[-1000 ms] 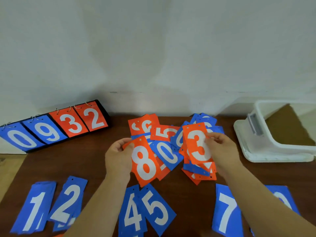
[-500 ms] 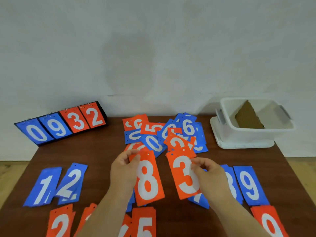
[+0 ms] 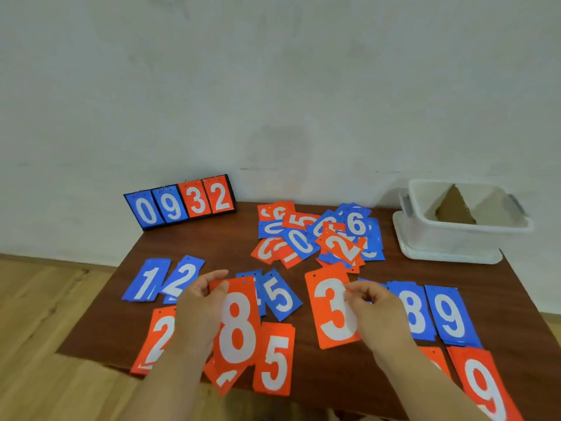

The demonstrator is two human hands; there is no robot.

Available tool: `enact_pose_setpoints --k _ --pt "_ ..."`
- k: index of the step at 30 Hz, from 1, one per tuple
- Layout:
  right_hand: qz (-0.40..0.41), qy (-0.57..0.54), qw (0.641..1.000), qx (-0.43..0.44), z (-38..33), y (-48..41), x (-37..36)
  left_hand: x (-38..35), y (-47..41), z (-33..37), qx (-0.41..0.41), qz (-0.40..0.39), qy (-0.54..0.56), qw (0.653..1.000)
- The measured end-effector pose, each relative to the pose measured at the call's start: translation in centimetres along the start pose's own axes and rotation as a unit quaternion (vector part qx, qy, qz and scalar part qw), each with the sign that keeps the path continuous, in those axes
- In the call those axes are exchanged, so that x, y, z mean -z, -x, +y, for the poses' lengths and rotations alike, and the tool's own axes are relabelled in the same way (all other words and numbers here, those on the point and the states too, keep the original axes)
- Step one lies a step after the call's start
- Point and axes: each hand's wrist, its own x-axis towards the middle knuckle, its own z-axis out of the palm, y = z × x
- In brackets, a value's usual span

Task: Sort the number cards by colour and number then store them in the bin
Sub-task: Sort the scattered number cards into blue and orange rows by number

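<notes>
- Left hand (image 3: 197, 311): thumb and fingers are clamped on the upper left edge of the orange 8 card (image 3: 238, 323), held near the front of the table (image 3: 230, 238). In this view the card overlaps the blue 4 pile (image 3: 253, 276) and an orange pile (image 3: 224, 381) whose number is hidden.
- Right hand (image 3: 376, 314): fingertips pinch the right edge of the orange 3 card (image 3: 329, 308), held right of centre. Whether the card touches the table cannot be told.
- Bin (image 3: 455, 238): a white plastic tub with grey side handles at the far right corner of the table, standing on a white lid (image 3: 446, 256). Inside, a brown cardboard piece (image 3: 453, 208) stands upright as a peaked divider, with a compartment on each side. The compartment floors are hidden by the near wall.
- Unsorted heap (image 3: 318, 235): mixed blue and orange cards overlapping at the far centre, just left of the bin and apart from it.
- Sorted blue piles, middle row: blue 1 pile (image 3: 145, 282), blue 2 pile (image 3: 182, 278), blue 5 pile (image 3: 280, 294), blue 8 pile (image 3: 413, 311), blue 9 pile (image 3: 449, 314).
- Sorted orange piles, front row: orange 2 pile (image 3: 158, 338), orange 5 pile (image 3: 274, 363), orange 9 pile (image 3: 485, 387).
- Flip scoreboard (image 3: 180, 203): stands at the far left corner, reading 0 9 3 2.
</notes>
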Motion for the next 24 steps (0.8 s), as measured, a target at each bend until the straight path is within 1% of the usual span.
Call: enact_pose_setpoints --k 4,8,12,15,18,20,24 --pt "-0.009 0.025 1.000 -0.001 0.2 0.8 -2.8 4.0 -1.4 -1.3 -0.010 0.026 -0.005 1.000" --pt "-0.033 0.074 0.997 -0.015 -0.1 1.1 -8.0 8.3 -3.8 -3.5 0.024 0.036 -0.011 0.999" --pt "-0.076 0.090 0.991 -0.061 -0.7 1.8 -14.7 13.6 -7.4 -5.9 0.078 0.050 0.009 0.996" --pt "-0.103 0.115 0.986 -0.063 -0.7 2.8 -19.8 17.4 -10.3 -7.8 0.103 0.060 0.014 0.993" --pt "-0.107 0.129 0.982 -0.091 0.2 3.7 -24.6 20.0 -13.1 -9.4 0.123 0.050 0.000 0.991" --pt "-0.118 0.160 0.974 -0.111 1.0 4.2 -27.2 20.9 -14.4 -10.1 0.131 0.032 -0.012 0.991" --pt "-0.131 0.227 0.958 -0.120 2.5 4.6 -30.9 21.7 -16.0 -10.9 0.136 -0.006 -0.024 0.990"
